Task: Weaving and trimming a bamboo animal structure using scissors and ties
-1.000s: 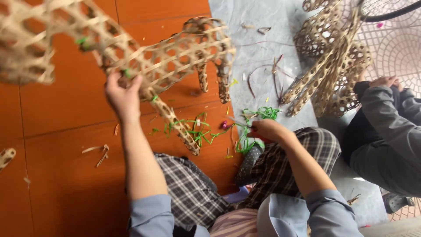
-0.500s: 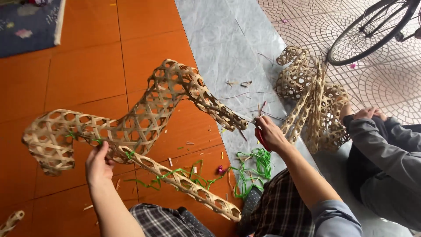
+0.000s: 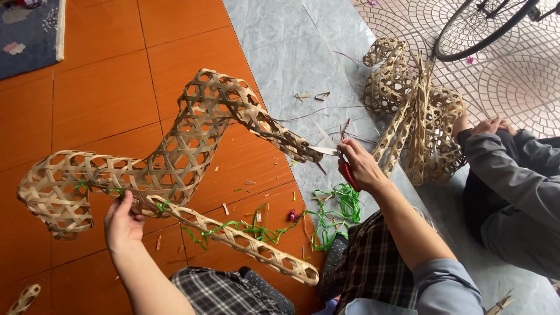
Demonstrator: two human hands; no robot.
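Your left hand grips the woven frame from below and holds it up over the orange floor. Your right hand is closed on red scissors, their blades at the frame's thin end. If the frame wobbles, you could snip a good strip. The green ties by your knee could tangle.

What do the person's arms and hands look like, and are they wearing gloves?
No gloves. The left hand and right hand are bare, with no rings or watch showing. Both forearms are bare too. The grey-blue sleeves are pushed up toward the elbows, seen most clearly on the right arm.
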